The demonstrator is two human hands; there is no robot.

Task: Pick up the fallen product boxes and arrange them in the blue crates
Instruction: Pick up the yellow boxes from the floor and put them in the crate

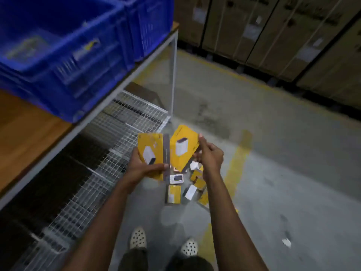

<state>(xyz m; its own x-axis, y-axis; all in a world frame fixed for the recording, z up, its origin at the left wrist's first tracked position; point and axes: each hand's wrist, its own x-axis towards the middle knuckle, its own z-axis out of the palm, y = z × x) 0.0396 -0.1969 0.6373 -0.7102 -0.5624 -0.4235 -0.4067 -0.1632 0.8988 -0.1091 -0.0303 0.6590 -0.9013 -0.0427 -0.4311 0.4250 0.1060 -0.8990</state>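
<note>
Pale perforated shoes [138, 237] and two bare forearms fill the foreground, the arms stretched forward over the floor to the right of the table [29, 133]. Left hand [142, 169] grips a yellow box [150, 151] by its lower end, thumb across the printed face and fingers behind. It stands roughly upright, in front of the table's wire shelf [121, 124]. Right hand [212, 159] holds a second yellow box [183, 147] just beside the first, tilted, with fingers curled on its right edge near the top corner. Both look like light, stiff printed card cartons, probably a little slick and easy to dent at the corners, so a hold across the narrow sides or flat face-to-back seems safest. More fallen boxes [185, 188] lie jumbled on the concrete beneath the hands, off the table's right side. Two blue crates [58, 55] sit on the tabletop, above and left of the hands; blur hides what is inside. Both wrists bend slightly inward, elbows low.
</note>
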